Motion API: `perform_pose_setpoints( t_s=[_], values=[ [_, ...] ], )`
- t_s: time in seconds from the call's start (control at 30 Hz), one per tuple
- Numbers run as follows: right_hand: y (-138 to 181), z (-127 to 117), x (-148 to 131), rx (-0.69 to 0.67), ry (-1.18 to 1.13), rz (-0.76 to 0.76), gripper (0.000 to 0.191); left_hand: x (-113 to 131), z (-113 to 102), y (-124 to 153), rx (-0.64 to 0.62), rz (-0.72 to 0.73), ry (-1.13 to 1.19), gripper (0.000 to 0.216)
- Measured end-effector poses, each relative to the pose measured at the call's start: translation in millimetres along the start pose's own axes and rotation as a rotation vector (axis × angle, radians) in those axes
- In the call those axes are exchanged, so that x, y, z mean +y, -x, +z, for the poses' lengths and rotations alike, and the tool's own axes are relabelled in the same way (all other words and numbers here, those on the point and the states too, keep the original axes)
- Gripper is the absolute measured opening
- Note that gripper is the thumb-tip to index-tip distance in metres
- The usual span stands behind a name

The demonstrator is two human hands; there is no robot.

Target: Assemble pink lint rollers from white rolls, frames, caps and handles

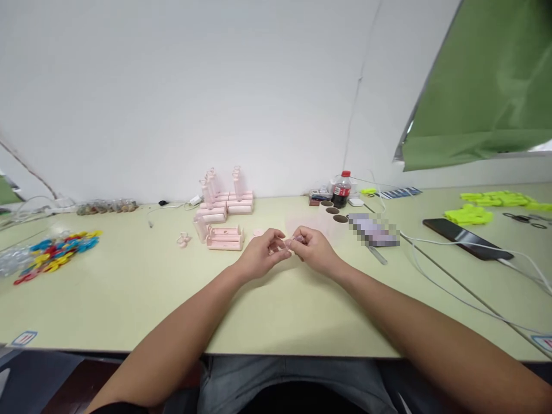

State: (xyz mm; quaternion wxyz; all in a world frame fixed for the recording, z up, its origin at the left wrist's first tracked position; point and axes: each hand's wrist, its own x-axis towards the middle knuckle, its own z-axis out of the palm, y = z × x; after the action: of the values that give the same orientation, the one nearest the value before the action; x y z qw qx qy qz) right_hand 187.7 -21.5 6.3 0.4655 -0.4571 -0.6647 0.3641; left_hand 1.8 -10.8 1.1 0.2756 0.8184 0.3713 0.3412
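Pinkish and small, a piece [298, 238] sat at the clock's centre, between the two hands over the counter [129, 305]; its exact shape was too small to tell. Fingers of the right hand [318, 250] pinched it, while those of the left hand [261, 254] curled loosely beside it, their grip impossible to tell. Close by at nine o'clock lay an open case [225, 245], with closed cases [240, 207] at ten. A bottle [341, 194] stood between one and two, and a black phone [468, 238] lay at three.
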Motion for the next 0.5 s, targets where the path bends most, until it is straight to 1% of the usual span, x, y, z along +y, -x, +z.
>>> perform_pose_setpoints(
  t_s=[0.07, 0.13, 0.2, 0.23, 0.3, 0.37, 0.4, 0.5],
  values=[
    [-2.1, -3.6, -2.7, 0.105, -0.114, -0.009, 0.031, 1.0, -3.4, -0.4, 0.012, -0.036, -0.120, 0.032],
    [-3.9, -7.2, -3.6, 0.194, -0.239, -0.007, 0.031, 2.4, -6.5, -1.2, -0.001, -0.062, -0.209, 0.033],
    [-4.5, -8.0, -2.6, 0.221, -0.358, 0.011, 0.030, 4.0, -7.7, -1.4, -0.019, -0.062, -0.271, 0.034],
    [-4.2, -7.0, -1.6, 0.199, -0.406, 0.028, 0.030, 4.9, -7.5, -1.3, -0.027, -0.057, -0.303, 0.034],
    [-2.4, -2.4, 0.8, 0.090, -0.453, 0.070, 0.029, 7.2, -5.6, -0.3, -0.039, -0.047, -0.368, 0.033],
    [0.7, 3.5, 2.4, -0.027, -0.430, 0.104, 0.030, 10.0, -2.7, 1.1, -0.055, -0.031, -0.415, 0.032],
    [2.4, 6.3, 2.6, -0.059, -0.407, 0.112, 0.030, 11.3, -1.0, 1.8, -0.057, -0.020, -0.436, 0.031],
    [6.7, 13.0, 0.7, -0.056, -0.363, 0.121, 0.030, 13.8, 4.8, 2.8, -0.032, -0.026, -0.512, 0.022]
  ],
)
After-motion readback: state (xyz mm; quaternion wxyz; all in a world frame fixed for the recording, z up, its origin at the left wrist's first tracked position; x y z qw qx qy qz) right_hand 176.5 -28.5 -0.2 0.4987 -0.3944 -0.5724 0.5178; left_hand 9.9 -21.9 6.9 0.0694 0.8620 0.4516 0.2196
